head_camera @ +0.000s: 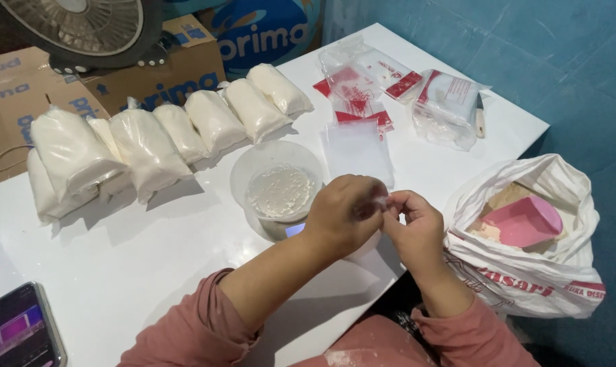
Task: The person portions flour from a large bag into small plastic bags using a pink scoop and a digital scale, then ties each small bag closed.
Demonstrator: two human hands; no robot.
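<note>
A: Biggest first. White rectangular table (151,238), top mostly covered. Far-left side: a row of tied clear plastic bags filled with white powder (165,139), lying side by side, touching. Behind them brown cardboard boxes (151,75) and a grey fan (83,30).

B: Right side?

A: Large white plastic sack (525,272) just off the table's right edge, open, with a pink plastic scoop (525,221) resting on pale powder inside. Mid-table: clear round plastic bowl (277,180) holding a thin layer of white powder, on what looks like a small scale. Beyond it a stack of empty clear flat bags (357,151), then red-and-white packets (362,92) at the far edge. Dark phone (19,329) near-left.

B: Hands?

A: Left hand (342,214) and right hand (413,228) meet at the near edge, just right of the bowl. Both narrow, fingertips pinched together on a small thin clear plastic piece (382,200). Mostly hidden by fingers, can't tell if it's a bag mouth or a tie.

B: Handling?

A: My judgement: very light, limp, slippery film, no stiffness, creases easily. Pinch at the edge with fingertips of both hands. Filled bags would be soft, slumping, moderately heavy; support from below, not by the knot.
</note>
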